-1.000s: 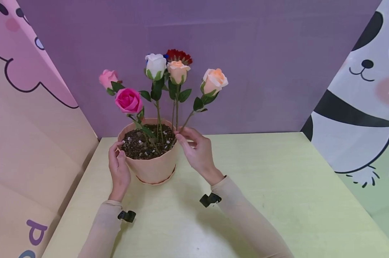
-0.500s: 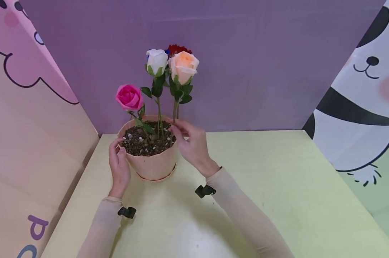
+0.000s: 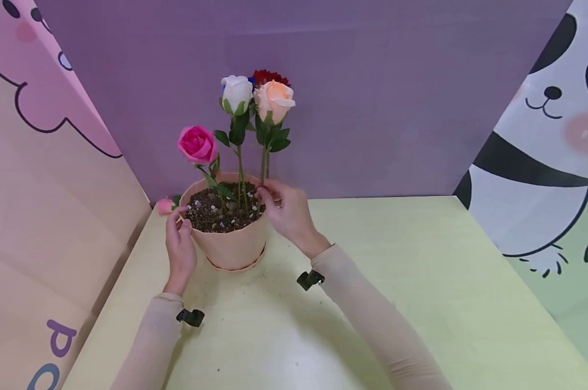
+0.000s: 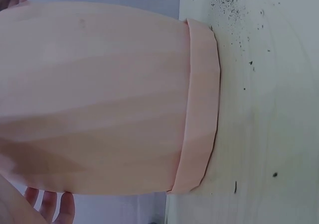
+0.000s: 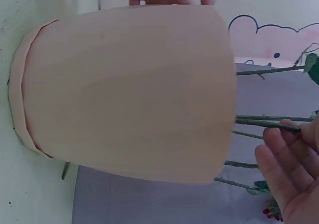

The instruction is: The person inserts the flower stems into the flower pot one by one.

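Observation:
My left hand [image 3: 179,253] holds the left side of the peach flower pot [image 3: 231,249], fingers at its rim; in the left wrist view its fingertips [image 4: 65,206] show along the pot's edge. At the pot's right rim, my right hand [image 3: 288,211] pinches the stem [image 5: 269,124] of a peach rose [image 3: 278,98]. This bloom overlaps a second peach rose behind it. Dark soil [image 3: 215,214] with white bits fills the pot. A white rose [image 3: 237,93] and a bright pink rose [image 3: 197,144] stand in it, and a red flower [image 3: 270,77] shows behind.
A light pink rose [image 3: 166,206] lies low behind the pot's left side. The pot stands on a pale table [image 3: 381,271], with soil crumbs [image 4: 227,2] scattered near its base. A purple backdrop [image 3: 372,108] rises along the table's back edge.
My right hand has brought the peach rose from leaning right to nearly upright, in front of the other peach rose. The light pink rose has dropped from the upper left to table level.

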A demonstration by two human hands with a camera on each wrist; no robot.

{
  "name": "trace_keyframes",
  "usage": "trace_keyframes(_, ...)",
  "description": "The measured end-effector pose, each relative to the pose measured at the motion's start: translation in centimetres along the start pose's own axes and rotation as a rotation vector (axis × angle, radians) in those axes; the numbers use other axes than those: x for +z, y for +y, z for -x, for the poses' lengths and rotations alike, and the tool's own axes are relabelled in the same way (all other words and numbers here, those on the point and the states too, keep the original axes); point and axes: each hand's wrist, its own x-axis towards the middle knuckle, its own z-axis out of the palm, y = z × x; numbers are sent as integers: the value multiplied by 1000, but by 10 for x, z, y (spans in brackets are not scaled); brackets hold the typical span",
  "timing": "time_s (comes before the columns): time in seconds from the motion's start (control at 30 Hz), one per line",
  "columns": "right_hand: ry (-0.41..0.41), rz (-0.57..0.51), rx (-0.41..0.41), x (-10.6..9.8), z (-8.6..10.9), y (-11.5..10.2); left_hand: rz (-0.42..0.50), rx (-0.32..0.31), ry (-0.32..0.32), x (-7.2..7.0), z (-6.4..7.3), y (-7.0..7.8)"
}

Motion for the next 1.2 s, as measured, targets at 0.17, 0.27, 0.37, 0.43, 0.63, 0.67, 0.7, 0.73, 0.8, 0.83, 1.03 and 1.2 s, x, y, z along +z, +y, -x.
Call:
trace_keyframes(0.17, 18, 13, -57, 6, 3, 2, 2, 26, -3, 1, 1, 2)
trace_keyframes(0.27, 31, 29, -94, 9, 3, 3, 8, 50, 12, 2, 1, 2)
trace_keyframes(0.37, 45, 4, -83, 12, 8, 5, 13, 47, 20, 2, 3, 4)
trace_keyframes(0.43, 44, -29, -73, 14, 12, 7, 11, 43, 29, 1, 4, 4)
trace_keyframes(0.63, 27, -120, -32, 16, 22, 4, 16, 47, 47, -1, 9, 5)
trace_keyframes(0.67, 26, -123, -18, 15, 23, 4, 18, 40, 45, -1, 10, 5)
trace_keyframes(0.7, 25, -125, -4, 14, 25, 3, 22, 33, 42, -1, 11, 5)
trace_keyframes(0.73, 28, -117, 5, 13, 27, 2, 25, 30, 37, -1, 11, 4)
trace_keyframes(0.8, 39, -105, 14, 12, 31, 3, 25, 22, 29, 0, 12, 4)
trace_keyframes(0.83, 50, -101, 16, 11, 32, 3, 23, 23, 27, 0, 12, 4)
trace_keyframes(1.03, 133, -112, 17, 8, 39, 8, 6, 45, 14, 0, 13, 3)
trace_keyframes(1.2, 123, -53, 52, 10, 47, 15, -8, 45, 23, -2, 13, 3)
